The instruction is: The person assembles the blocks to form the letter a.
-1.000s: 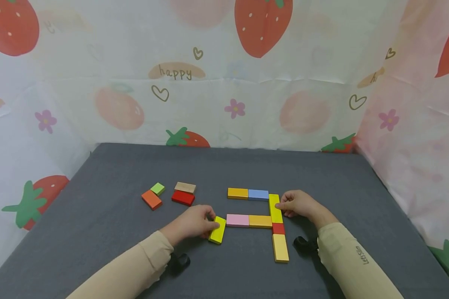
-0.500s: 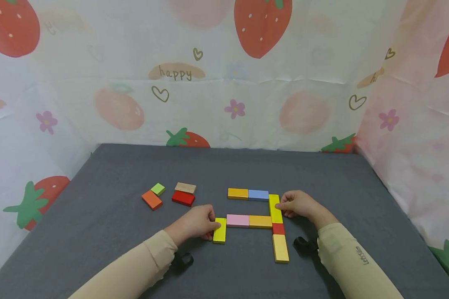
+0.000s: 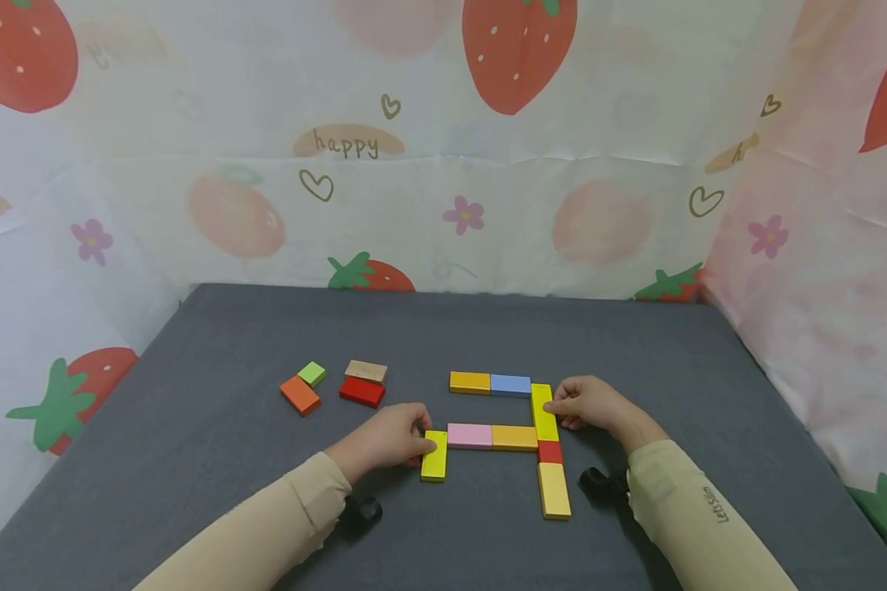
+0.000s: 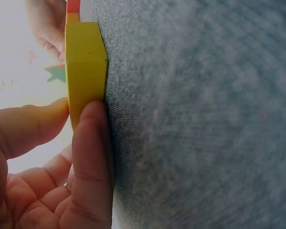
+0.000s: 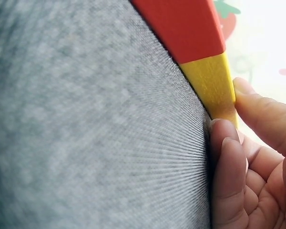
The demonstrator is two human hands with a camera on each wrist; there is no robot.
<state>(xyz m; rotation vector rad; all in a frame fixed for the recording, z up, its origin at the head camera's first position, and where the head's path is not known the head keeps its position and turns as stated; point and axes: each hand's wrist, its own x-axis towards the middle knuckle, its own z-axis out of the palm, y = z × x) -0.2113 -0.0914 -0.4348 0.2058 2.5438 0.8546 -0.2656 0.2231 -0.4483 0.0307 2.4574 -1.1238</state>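
Left hand (image 3: 388,443): fingers pinch left yellow block (image 3: 434,465), flat at the pink block's (image 3: 469,437) left end. Right hand (image 3: 599,406): fingers pinch right yellow block (image 3: 544,426), flat on the counter (image 3: 443,328), far of the small red block (image 3: 550,452) (probably bracing the layout against a nudge).

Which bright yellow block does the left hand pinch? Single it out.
The yellow block beside the pink block; the right hand pinches the other bright yellow one.

The right beige sleeve (image 3: 683,509) bears small dark lettering (image 3: 715,504).
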